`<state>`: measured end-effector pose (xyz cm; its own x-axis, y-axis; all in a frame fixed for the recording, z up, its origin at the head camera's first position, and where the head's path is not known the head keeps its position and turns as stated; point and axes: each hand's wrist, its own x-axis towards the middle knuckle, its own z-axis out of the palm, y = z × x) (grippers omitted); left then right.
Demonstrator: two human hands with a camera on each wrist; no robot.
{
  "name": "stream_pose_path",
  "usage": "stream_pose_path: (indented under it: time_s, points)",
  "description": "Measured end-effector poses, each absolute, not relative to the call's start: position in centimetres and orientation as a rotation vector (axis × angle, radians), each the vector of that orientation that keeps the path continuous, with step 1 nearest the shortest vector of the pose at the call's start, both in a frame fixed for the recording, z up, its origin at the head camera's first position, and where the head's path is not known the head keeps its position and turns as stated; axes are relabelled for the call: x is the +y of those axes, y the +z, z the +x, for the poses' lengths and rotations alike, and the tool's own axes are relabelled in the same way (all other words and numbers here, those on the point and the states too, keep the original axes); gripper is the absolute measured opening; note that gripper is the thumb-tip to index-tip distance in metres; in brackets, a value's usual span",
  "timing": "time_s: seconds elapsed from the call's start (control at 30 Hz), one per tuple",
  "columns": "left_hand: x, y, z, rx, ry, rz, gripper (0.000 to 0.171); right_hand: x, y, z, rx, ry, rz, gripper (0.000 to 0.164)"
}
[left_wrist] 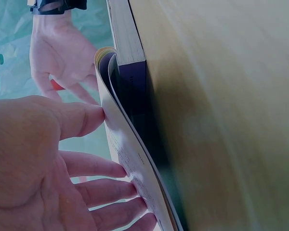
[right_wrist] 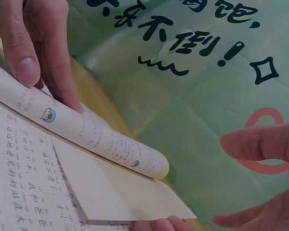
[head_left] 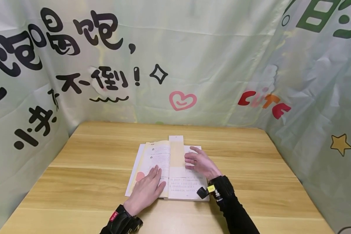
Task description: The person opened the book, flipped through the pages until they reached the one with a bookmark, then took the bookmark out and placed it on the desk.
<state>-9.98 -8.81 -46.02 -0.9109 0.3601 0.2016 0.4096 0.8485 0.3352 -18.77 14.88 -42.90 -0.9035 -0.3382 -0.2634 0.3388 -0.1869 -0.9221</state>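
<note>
An open book with printed pages lies on the table. Along its spine, over the right page, runs a pale bookmark whose top end sticks out past the book's upper edge. My left hand rests on the left page with fingers extended, and its fingertips meet the curving pages in the left wrist view. Over the right page is my right hand, fingers loosely spread beside the bookmark. In the right wrist view, fingertips show right at the bookmark's edge, with the thumb held apart.
The wooden table extends around the book on all sides. A pale printed curtain with lettering and drawings hangs behind it and along both sides. A thin dark cable shows at the lower right corner.
</note>
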Motion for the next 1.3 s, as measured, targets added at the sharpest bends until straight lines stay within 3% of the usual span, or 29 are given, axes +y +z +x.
stream_pose_path:
  time_s: [0.33,0.77,1.3]
  points:
    - [-8.9,-46.0,-9.9,-2.894,-0.576,-0.615,0.054,13.7,-44.3,-19.2,1.875,-2.033,-0.020,0.069]
    - [-8.9,-46.0,-10.1,-2.913,-0.572,-0.608,0.055,12.8,-45.5,-20.3,2.192,-1.845,-0.036,0.043]
    - [-8.9,-46.1,-10.1,-2.911,-0.585,-0.606,0.055,12.2,-45.4,-20.0,2.453,-1.656,0.018,0.046]
